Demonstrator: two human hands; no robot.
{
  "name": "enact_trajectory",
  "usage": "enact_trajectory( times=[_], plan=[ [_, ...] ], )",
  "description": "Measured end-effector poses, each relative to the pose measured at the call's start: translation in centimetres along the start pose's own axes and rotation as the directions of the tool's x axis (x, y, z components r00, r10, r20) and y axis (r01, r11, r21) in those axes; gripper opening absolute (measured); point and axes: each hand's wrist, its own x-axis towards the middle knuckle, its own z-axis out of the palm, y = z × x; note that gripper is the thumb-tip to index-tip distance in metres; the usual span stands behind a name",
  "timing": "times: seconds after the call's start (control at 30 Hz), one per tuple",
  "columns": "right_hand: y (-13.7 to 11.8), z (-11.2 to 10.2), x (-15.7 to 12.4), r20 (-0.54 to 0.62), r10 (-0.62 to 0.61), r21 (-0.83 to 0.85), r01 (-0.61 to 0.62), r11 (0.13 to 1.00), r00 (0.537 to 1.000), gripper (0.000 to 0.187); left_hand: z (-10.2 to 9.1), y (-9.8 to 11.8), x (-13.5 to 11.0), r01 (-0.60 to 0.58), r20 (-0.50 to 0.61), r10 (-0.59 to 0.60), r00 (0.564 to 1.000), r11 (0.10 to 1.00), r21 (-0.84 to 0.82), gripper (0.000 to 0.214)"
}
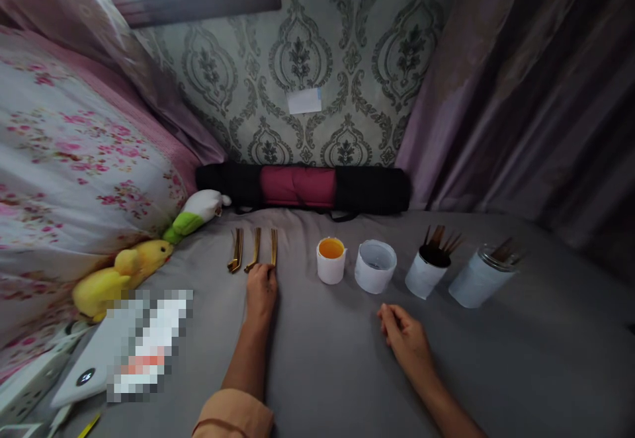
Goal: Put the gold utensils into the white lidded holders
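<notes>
Three slim gold-coloured bundles stand in a row on the grey sheet: a left one, a middle one and a right one. My left hand is closed at the lower end of the right bundle, its fingertips on it; they partly hide that end. My right hand rests on the sheet with curled fingers and nothing visible in them. Beyond it are a white-wrapped cup with orange inside and a wider white-wrapped cup. Two more white-wrapped containers, a dark-mouthed cup and a glass jar, hold thin brown sticks.
A black and maroon roll lies along the patterned wall. At left are a yellow plush toy, a green and white plush toy, a white device, a blurred packet and a power strip. Curtains hang on both sides.
</notes>
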Motion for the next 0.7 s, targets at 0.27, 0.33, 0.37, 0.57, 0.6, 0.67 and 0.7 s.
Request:
enact_trajectory(
  times=[0.27, 0.33, 0.37, 0.57, 0.6, 0.67, 0.7],
  plan=[
    [-0.3, -0.1, 0.0, 0.000, 0.012, -0.020, -0.012, 1.000, 1.000, 0.037, -0.5, 0.7, 0.2, 0.078, 0.020, -0.078, 0.997, 0.996, -0.036, 0.021],
    [-0.4, -0.1, 0.0, -0.002, 0.027, -0.023, -0.027, 0.999, 1.000, 0.039, -0.6, 0.9, 0.2, 0.107, 0.020, -0.106, 0.994, 0.993, -0.047, 0.021],
    [-0.5, -0.1, 0.0, -0.001, 0.033, -0.021, -0.033, 0.999, 0.999, 0.039, -0.7, 1.0, 0.3, 0.118, 0.015, -0.117, 0.993, 0.992, -0.048, 0.021],
    [-0.6, -0.1, -0.1, 0.003, 0.031, -0.034, -0.030, 0.999, 1.000, 0.040, -1.0, 1.3, 0.2, 0.125, -0.015, -0.126, 0.992, 0.991, -0.046, 0.021],
    [-0.6, -0.1, -0.1, 0.000, 0.027, -0.043, -0.027, 0.999, 1.000, 0.040, -1.0, 1.4, 0.2, 0.125, -0.008, -0.126, 0.992, 0.991, -0.056, 0.021],
    [-0.7, -0.1, -0.1, -0.002, 0.015, -0.052, -0.015, 0.999, 1.000, 0.039, -1.0, 1.5, 0.1, 0.131, 0.002, -0.132, 0.991, 0.988, -0.086, 0.022],
    [-0.7, -0.1, -0.1, -0.002, 0.009, -0.054, -0.009, 0.999, 1.000, 0.039, -1.0, 1.5, 0.1, 0.136, 0.006, -0.136, 0.991, 0.985, -0.104, 0.022]
  ],
)
